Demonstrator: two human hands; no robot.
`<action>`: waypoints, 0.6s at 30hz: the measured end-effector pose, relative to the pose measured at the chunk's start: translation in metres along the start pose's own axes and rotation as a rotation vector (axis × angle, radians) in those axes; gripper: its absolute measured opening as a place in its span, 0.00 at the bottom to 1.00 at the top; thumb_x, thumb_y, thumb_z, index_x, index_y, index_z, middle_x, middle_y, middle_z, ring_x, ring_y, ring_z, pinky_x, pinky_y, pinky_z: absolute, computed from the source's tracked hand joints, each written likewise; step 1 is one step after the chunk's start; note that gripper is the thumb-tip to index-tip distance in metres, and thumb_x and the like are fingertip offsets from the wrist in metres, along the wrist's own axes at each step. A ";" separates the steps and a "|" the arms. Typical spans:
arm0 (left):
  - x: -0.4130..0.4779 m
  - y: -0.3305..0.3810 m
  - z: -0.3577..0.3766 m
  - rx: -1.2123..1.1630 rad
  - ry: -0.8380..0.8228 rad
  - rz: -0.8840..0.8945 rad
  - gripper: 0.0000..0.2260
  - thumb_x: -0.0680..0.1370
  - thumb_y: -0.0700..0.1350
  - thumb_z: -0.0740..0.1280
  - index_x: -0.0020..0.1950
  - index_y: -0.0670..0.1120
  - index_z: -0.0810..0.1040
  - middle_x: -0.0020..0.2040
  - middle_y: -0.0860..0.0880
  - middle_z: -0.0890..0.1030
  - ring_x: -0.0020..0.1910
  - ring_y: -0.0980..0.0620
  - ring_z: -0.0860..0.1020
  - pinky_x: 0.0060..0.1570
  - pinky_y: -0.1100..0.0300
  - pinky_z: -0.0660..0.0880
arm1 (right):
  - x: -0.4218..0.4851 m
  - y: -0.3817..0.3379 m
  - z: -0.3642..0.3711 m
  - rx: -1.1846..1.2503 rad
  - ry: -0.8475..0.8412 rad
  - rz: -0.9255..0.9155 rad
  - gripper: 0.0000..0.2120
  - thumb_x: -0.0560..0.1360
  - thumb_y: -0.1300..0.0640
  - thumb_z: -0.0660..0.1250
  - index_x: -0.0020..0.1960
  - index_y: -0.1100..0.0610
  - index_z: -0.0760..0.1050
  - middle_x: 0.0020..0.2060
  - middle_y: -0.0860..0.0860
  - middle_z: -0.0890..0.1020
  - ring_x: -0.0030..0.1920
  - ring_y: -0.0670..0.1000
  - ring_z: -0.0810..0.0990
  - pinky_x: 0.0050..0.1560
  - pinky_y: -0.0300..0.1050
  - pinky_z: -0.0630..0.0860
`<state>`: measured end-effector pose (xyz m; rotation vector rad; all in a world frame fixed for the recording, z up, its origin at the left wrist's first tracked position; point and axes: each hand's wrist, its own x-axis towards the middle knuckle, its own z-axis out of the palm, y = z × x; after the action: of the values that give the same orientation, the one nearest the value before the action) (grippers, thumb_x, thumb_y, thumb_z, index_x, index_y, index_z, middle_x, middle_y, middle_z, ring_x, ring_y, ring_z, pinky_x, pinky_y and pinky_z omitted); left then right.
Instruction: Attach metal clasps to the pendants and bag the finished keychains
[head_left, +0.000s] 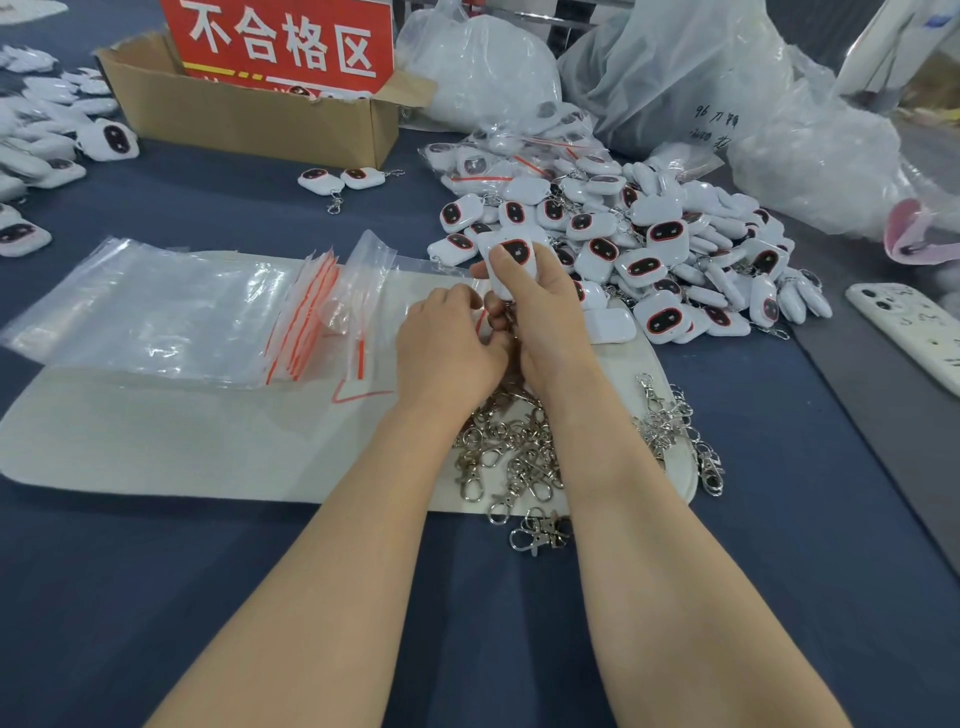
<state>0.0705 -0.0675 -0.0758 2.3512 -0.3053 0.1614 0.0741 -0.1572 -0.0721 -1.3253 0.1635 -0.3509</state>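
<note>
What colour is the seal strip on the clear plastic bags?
Red-orange seal strips, head view.

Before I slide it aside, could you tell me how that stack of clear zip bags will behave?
The stack of clear zip bags would probably fan apart: its red-striped edges already splay. The glossy, wrinkled film suggests slippery, floppy sheets, likely very light.

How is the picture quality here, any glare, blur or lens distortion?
Head view: soft, even light with faint shadows; white glare streaks on the zip bags; wide-angle stretch enlarges the forearms near the bottom; the plastic sacks at the top look slightly soft, while the right hand and its pendant are sharp.
</note>
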 end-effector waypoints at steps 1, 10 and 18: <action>0.000 0.000 0.000 0.001 0.001 0.001 0.15 0.74 0.47 0.67 0.59 0.43 0.74 0.58 0.44 0.77 0.59 0.43 0.73 0.56 0.52 0.71 | 0.000 -0.001 0.000 0.009 -0.009 -0.001 0.05 0.76 0.57 0.66 0.41 0.53 0.74 0.37 0.48 0.82 0.26 0.46 0.70 0.28 0.39 0.70; -0.001 0.000 -0.001 -0.003 -0.006 0.010 0.13 0.74 0.44 0.65 0.57 0.42 0.75 0.56 0.43 0.77 0.58 0.42 0.73 0.56 0.49 0.70 | -0.001 0.001 0.001 -0.003 -0.041 -0.010 0.04 0.77 0.56 0.66 0.43 0.51 0.74 0.37 0.46 0.82 0.29 0.46 0.72 0.28 0.40 0.70; 0.000 0.000 -0.001 -0.007 -0.016 0.012 0.10 0.74 0.43 0.64 0.54 0.42 0.74 0.55 0.43 0.76 0.57 0.42 0.72 0.55 0.47 0.70 | -0.001 -0.004 0.004 0.041 -0.008 0.061 0.10 0.81 0.55 0.59 0.45 0.55 0.75 0.34 0.45 0.83 0.28 0.45 0.73 0.27 0.38 0.71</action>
<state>0.0704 -0.0669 -0.0752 2.3448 -0.3278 0.1472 0.0738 -0.1541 -0.0679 -1.2782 0.1888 -0.2957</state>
